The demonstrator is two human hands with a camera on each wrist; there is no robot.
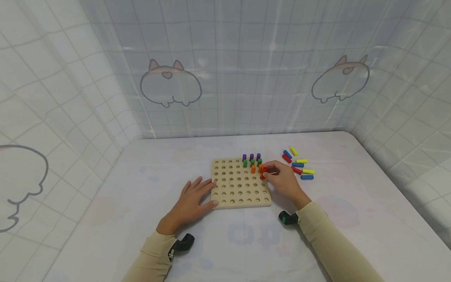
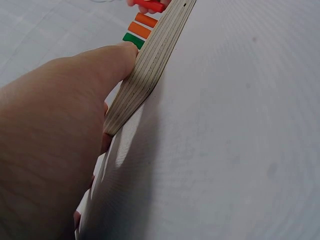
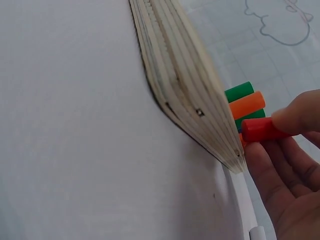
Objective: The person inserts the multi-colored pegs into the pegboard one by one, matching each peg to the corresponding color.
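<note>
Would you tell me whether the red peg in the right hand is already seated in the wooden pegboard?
Cannot tell: the right hand pinches the red peg at the wooden pegboard edge; its lower end is hidden.

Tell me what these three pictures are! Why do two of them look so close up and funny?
A person is wearing three small cameras. One sits on the head and looks down at a white table. The other two are strapped to the wrists, so they see everything from very near and tilted.

On the table lies a wooden board full of holes. Purple, green and orange pegs already stand in its far right corner. More loose pegs, red, yellow and blue, lie beside it on the right.

The left hand rests flat against the board's left edge. The right hand pinches a red peg right at the board's right edge, next to the standing pegs.
</note>
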